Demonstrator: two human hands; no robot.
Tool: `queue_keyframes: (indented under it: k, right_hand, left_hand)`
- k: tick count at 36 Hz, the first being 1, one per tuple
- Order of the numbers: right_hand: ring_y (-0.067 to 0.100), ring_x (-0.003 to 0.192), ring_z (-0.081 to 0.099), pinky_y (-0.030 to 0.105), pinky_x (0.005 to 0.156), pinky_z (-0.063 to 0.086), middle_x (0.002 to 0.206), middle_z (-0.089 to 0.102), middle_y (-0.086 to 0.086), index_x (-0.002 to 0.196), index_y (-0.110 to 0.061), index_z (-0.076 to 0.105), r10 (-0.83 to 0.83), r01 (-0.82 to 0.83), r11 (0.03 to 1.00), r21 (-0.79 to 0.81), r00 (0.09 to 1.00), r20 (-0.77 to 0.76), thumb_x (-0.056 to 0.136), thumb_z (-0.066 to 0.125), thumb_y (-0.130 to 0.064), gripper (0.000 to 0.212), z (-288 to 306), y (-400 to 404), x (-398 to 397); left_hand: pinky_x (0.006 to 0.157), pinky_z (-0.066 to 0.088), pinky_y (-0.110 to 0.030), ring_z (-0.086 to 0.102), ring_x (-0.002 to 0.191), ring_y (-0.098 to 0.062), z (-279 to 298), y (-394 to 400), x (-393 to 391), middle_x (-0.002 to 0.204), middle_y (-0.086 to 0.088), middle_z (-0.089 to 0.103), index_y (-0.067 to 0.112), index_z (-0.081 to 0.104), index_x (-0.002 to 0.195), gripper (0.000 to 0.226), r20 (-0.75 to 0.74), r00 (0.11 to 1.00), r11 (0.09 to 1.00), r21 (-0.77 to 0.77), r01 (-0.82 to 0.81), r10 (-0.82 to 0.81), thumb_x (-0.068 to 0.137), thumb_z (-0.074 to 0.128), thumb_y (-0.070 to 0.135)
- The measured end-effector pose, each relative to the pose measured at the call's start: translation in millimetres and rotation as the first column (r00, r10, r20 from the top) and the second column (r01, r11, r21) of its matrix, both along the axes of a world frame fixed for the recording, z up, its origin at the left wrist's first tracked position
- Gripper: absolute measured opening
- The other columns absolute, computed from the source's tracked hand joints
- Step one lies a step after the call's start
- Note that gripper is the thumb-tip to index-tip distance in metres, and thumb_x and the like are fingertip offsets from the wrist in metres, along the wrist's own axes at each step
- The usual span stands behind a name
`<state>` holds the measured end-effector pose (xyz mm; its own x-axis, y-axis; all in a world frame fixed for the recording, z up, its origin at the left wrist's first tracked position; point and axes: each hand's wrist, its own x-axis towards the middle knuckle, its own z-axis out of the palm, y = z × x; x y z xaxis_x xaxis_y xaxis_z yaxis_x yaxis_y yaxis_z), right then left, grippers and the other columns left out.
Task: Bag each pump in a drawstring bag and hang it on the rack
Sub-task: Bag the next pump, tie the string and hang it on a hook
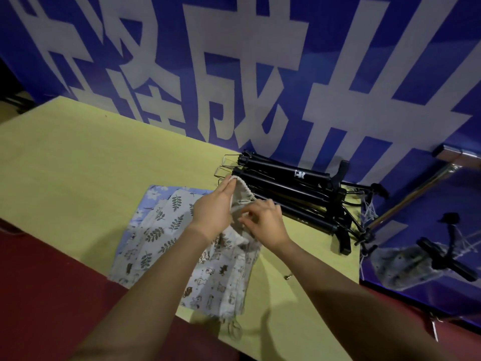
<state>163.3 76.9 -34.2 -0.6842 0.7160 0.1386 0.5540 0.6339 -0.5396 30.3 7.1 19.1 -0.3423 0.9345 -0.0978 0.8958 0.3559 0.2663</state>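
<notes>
On the yellow table (78,152), right at the near end of a pile of black pumps (283,188), the person is working the mouth of a drawstring bag (240,190). Left hand (213,212) has its straight fingers slid into the opening, holding the rim up, so the beige hem arcs over the fingertips and sits just about touching the nearest pump's end. Right hand (263,220) is beside it with fingers curled, pinching the bag's edge near the cord; hard to see exactly which bit of fabric it's got. The rest of that bag, printed with little animals, trails back toward the person under both wrists.

Under and to the left of it lies a stack of more bags (156,225): a leaf print one on top, a blue flowered one peeking out at the far corner. Loose cords hang off the table's near edge.

The pumps lie side by side, wire feet pointing left, handles and hoses to the right, one with a white logo on its barrel.

Past the table's right edge there's a metal rack (416,188), with one bagged pump (406,264) hanging off it, black handle sticking out. Big blue banner (260,74) with white characters behind everything, dark red floor (52,282) near the person.
</notes>
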Motion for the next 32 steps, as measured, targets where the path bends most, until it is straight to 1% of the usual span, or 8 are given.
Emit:
queue_keyframes:
  k: [5, 12, 16, 19, 22, 26, 30, 32]
  right_hand:
    - [0.015, 0.089, 0.045, 0.027, 0.076, 0.03, 0.091, 0.057, -0.002, 0.097, -0.016, 0.065, -0.084, 0.086, 0.996, 0.015, 0.99, -0.112, 0.092, 0.059, -0.026, 0.013, 2, 9, 4]
    - [0.021, 0.098, 0.049, 0.033, 0.087, 0.04, 0.104, 0.058, 0.004, 0.108, -0.012, 0.059, -0.18, 0.182, 0.983, 0.028, 0.981, -0.07, 0.091, 0.053, -0.013, 0.018, 17, 48, 15]
    - [0.027, 0.113, 0.045, 0.035, 0.096, 0.035, 0.121, 0.054, 0.008, 0.123, -0.01, 0.052, -0.231, 0.226, 0.973, 0.047, 0.962, 0.144, 0.092, 0.05, -0.016, 0.031, 20, 78, 23]
    - [0.031, 0.119, 0.043, 0.038, 0.097, 0.034, 0.131, 0.048, 0.011, 0.13, -0.008, 0.046, -0.247, 0.231, 0.969, 0.087, 0.918, 0.309, 0.093, 0.049, -0.017, 0.038, 17, 101, 28]
    - [0.032, 0.124, 0.041, 0.038, 0.1, 0.033, 0.136, 0.045, 0.012, 0.133, -0.008, 0.042, -0.266, 0.238, 0.964, 0.121, 0.895, 0.357, 0.095, 0.045, -0.017, 0.04, 15, 123, 30]
    - [0.033, 0.132, 0.037, 0.041, 0.108, 0.03, 0.144, 0.039, 0.014, 0.141, -0.007, 0.031, -0.244, 0.221, 0.97, 0.102, 0.866, 0.436, 0.098, 0.044, -0.028, 0.049, 11, 154, 31]
    - [0.034, 0.134, 0.034, 0.042, 0.109, 0.028, 0.145, 0.037, 0.015, 0.143, -0.009, 0.026, -0.214, 0.187, 0.977, 0.105, 0.823, 0.526, 0.098, 0.044, -0.036, 0.055, 3, 173, 32]
    - [0.035, 0.13, 0.034, 0.042, 0.107, 0.029, 0.141, 0.038, 0.014, 0.142, -0.011, 0.028, -0.215, 0.164, 0.976, 0.141, 0.801, 0.559, 0.096, 0.048, -0.039, 0.058, -2, 178, 30]
  left_hand:
    - [0.053, 0.039, -0.028, 0.061, 0.097, -0.026, -3, 9, 1, 0.159, 0.015, 0.002, 0.026, 0.012, 0.151, 0.082, 0.056, 0.998, 1.0, 0.019, -0.009, 0.008, 0.083, 0.051, 0.002]
    - [0.059, 0.042, -0.028, 0.058, 0.112, -0.021, 1, 40, 16, 0.158, 0.016, 0.007, 0.026, 0.015, 0.15, 0.079, 0.097, 0.995, 0.995, 0.095, -0.018, 0.009, 0.084, 0.05, 0.0]
    - [0.068, 0.05, -0.032, 0.051, 0.122, -0.019, 2, 58, 17, 0.158, 0.014, 0.01, 0.025, 0.018, 0.15, 0.076, 0.089, 0.996, 0.995, 0.099, -0.034, 0.025, 0.085, 0.048, -0.002]
    - [0.072, 0.05, -0.031, 0.048, 0.127, -0.017, 1, 69, 18, 0.158, 0.014, 0.011, 0.024, 0.019, 0.15, 0.074, 0.096, 0.995, 0.996, 0.082, -0.034, 0.026, 0.086, 0.047, -0.002]
    - [0.071, 0.044, -0.027, 0.048, 0.127, -0.017, -1, 79, 18, 0.158, 0.013, 0.013, 0.023, 0.02, 0.15, 0.072, 0.104, 0.994, 0.997, 0.073, -0.039, 0.031, 0.087, 0.048, 0.001]
    - [0.081, 0.045, -0.029, 0.041, 0.133, -0.017, 0, 94, 19, 0.158, 0.01, 0.015, 0.022, 0.023, 0.149, 0.066, 0.111, 0.993, 0.998, 0.043, -0.034, 0.029, 0.09, 0.051, 0.01]
    - [0.087, 0.044, -0.029, 0.033, 0.138, -0.017, 1, 106, 23, 0.159, 0.007, 0.015, 0.019, 0.022, 0.149, 0.064, 0.121, 0.992, 0.999, 0.005, -0.044, 0.043, 0.092, 0.05, 0.01]
    - [0.084, 0.044, -0.028, 0.031, 0.139, -0.019, -1, 111, 24, 0.159, 0.006, 0.014, 0.019, 0.021, 0.149, 0.064, 0.119, 0.991, 0.998, -0.021, -0.059, 0.061, 0.092, 0.049, 0.01]
